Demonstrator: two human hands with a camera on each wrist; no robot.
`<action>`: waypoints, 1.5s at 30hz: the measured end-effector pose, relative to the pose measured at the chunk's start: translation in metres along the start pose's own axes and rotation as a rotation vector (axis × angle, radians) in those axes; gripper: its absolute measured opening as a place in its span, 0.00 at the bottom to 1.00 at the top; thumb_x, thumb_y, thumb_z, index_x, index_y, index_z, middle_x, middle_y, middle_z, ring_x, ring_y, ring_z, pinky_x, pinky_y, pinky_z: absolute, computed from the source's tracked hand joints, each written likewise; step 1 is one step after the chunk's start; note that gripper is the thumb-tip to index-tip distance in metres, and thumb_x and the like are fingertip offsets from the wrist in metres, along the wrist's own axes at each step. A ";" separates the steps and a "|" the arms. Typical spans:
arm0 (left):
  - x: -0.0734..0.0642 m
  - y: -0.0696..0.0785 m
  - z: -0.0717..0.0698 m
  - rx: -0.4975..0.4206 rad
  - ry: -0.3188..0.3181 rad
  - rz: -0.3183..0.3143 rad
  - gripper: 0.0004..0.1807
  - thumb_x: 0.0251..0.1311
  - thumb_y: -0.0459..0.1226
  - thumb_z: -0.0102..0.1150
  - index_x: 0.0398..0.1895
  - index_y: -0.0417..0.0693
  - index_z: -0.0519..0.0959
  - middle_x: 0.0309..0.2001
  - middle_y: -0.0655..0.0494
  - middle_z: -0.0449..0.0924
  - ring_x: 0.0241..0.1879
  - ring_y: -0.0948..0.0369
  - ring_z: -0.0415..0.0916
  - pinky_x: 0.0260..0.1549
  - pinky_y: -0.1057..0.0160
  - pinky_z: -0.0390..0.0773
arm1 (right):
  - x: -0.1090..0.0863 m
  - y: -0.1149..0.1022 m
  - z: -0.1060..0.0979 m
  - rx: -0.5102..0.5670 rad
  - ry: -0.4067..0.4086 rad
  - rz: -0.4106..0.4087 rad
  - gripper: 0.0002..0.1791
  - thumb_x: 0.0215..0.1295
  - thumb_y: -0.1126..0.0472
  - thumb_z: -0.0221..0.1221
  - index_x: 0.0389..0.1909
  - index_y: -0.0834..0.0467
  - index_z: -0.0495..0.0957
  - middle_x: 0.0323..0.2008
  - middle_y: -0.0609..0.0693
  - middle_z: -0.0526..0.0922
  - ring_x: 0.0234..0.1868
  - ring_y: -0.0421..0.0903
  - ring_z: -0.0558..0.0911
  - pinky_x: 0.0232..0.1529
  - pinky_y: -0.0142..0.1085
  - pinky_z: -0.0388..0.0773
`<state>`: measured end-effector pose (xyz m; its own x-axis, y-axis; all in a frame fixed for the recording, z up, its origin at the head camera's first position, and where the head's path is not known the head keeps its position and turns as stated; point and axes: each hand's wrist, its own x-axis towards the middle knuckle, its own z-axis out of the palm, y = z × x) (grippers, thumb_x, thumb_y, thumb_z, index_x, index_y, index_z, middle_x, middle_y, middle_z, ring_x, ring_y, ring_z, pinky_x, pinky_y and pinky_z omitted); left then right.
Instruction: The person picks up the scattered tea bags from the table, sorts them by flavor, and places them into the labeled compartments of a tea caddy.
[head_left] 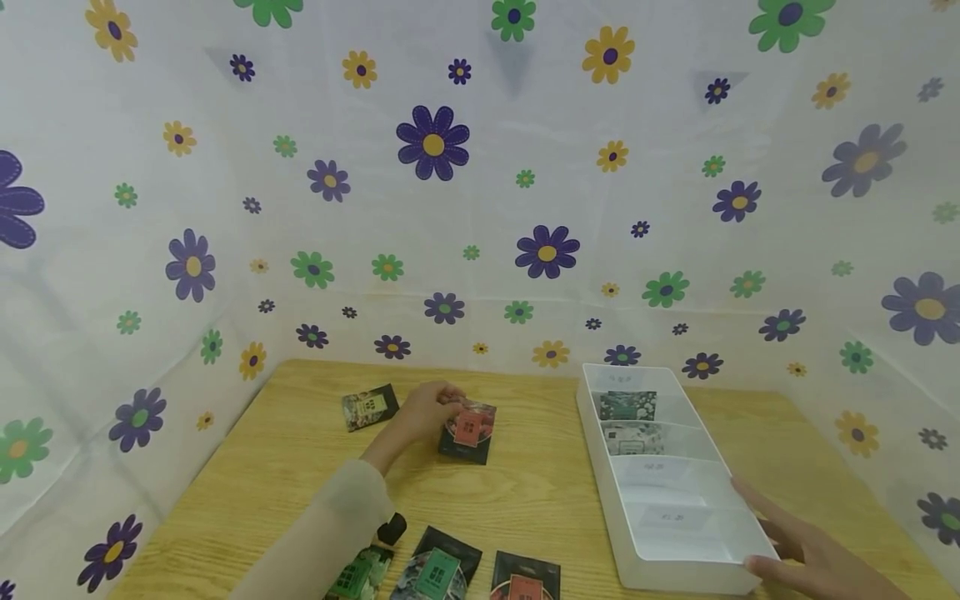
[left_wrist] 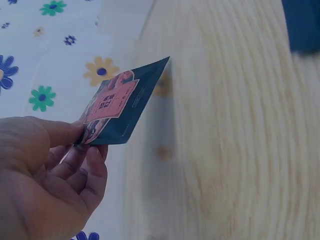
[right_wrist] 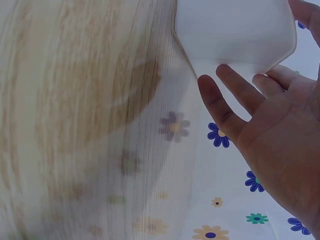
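My left hand [head_left: 426, 417] pinches the edge of a dark sachet with a red label [head_left: 469, 429] between thumb and fingers. In the left wrist view this sachet [left_wrist: 112, 107] is tilted, one corner pointing away from the hand. To the left of that hand lies a dark sachet with a yellowish label [head_left: 371, 407]. On the right, my right hand [head_left: 813, 546] touches a long white divided tray [head_left: 693, 575] at its near right corner, the thumb at the corner and the fingers along the side. The right wrist view shows these spread fingers [right_wrist: 240, 90] against the tray wall.
Two sachets, one dark green [head_left: 628, 406] and one pale [head_left: 633, 438], lie in the tray's far compartments. Along the near edge are a green sachet [head_left: 362, 575], a dark sachet with a green label [head_left: 437, 567] and another red-labelled sachet [head_left: 527, 577]. Flowered cloth [head_left: 480, 208] surrounds the wooden table.
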<state>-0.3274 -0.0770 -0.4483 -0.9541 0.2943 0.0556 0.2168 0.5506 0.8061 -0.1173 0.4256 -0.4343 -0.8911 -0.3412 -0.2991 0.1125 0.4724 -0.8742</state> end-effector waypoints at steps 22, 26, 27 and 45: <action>-0.056 0.075 0.019 -0.440 -0.037 0.069 0.11 0.75 0.34 0.58 0.55 0.40 0.81 0.44 0.51 0.84 0.35 0.60 0.80 0.37 0.58 0.84 | 0.002 0.000 -0.005 0.106 -0.073 -0.054 0.45 0.84 0.60 0.46 0.79 0.52 0.20 0.74 0.82 0.28 0.55 0.54 0.82 0.49 0.46 0.85; -0.063 0.094 0.034 -0.502 -0.076 0.088 0.11 0.74 0.33 0.60 0.54 0.39 0.82 0.43 0.50 0.83 0.34 0.61 0.80 0.37 0.57 0.86 | 0.003 0.000 -0.005 0.074 -0.057 -0.047 0.46 0.84 0.60 0.47 0.80 0.52 0.20 0.74 0.81 0.27 0.58 0.54 0.80 0.50 0.43 0.84; -0.064 0.099 0.038 -0.513 -0.085 0.093 0.11 0.73 0.32 0.60 0.54 0.39 0.82 0.43 0.50 0.83 0.33 0.61 0.81 0.37 0.56 0.86 | 0.003 0.001 -0.006 0.069 -0.055 -0.048 0.46 0.83 0.60 0.47 0.80 0.52 0.20 0.74 0.81 0.26 0.58 0.54 0.80 0.50 0.43 0.84; -0.065 0.163 0.117 -0.574 -0.143 0.164 0.08 0.68 0.30 0.65 0.49 0.39 0.84 0.39 0.59 0.84 0.27 0.67 0.81 0.31 0.63 0.86 | 0.002 0.003 -0.004 0.095 -0.066 -0.061 0.43 0.85 0.59 0.45 0.81 0.48 0.21 0.74 0.83 0.35 0.54 0.54 0.82 0.49 0.47 0.85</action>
<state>-0.2061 0.0851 -0.3889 -0.8717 0.4638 0.1583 0.1749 -0.0073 0.9846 -0.1208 0.4298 -0.4361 -0.8671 -0.4214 -0.2658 0.1028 0.3707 -0.9231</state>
